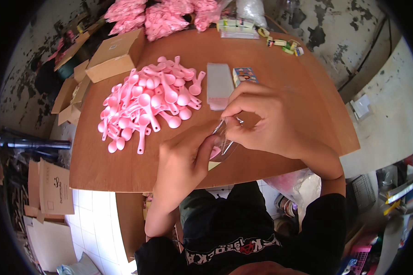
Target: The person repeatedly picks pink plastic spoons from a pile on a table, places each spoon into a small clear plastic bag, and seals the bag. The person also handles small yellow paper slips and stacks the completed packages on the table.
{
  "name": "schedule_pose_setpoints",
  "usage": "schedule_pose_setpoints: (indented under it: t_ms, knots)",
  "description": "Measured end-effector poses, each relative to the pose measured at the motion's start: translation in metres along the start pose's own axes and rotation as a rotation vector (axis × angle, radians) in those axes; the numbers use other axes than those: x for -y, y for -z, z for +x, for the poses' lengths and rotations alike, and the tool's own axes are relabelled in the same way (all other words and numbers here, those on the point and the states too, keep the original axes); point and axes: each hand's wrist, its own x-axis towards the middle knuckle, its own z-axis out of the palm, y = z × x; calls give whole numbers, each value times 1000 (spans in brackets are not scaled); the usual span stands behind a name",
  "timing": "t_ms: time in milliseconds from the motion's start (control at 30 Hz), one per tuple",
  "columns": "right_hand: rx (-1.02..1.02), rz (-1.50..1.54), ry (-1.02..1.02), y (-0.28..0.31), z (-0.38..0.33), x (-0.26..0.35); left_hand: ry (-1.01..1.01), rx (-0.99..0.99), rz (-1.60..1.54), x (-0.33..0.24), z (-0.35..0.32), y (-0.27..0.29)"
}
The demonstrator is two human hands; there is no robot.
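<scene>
Over the near part of the brown table, both my hands pinch a small clear plastic bag [228, 147]. My left hand [186, 151] grips its left side between thumb and fingers. With thumb and forefinger, my right hand [261, 120] holds the upper edge. A bit of pink shows at the bag's lower part, beside my left thumb; most of it is hidden. To the left of my hands lies a heap of pink plastic spoons [144, 98]. Beyond my right hand are a stack of clear flat bags [219, 85] and a small blue printed box [243, 74].
An open cardboard box [112, 55] stands at the table's far left. Bulging bags of pink items [165, 18] line the far edge. Small yellow-green rolls [287, 46] lie at the far right. More cartons [55, 188] stand on the floor at left.
</scene>
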Motion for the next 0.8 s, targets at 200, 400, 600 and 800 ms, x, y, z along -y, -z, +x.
schedule_pose_setpoints:
  t_ms: [200, 400, 600, 800]
  knots:
    - [-298, 776, -511, 17, -18, -20, 99, -186, -329, 6, -13, -14]
    - [-46, 1333, -522, 103, -63, -168, 171, -333, -573, 12, -12, -18]
    - [-133, -504, -924, 107, -162, -273, 237, -290, -578, 19, -11, -19]
    - [132, 286, -532, 36, -66, -103, 273, -312, -748, 26, -7, -27]
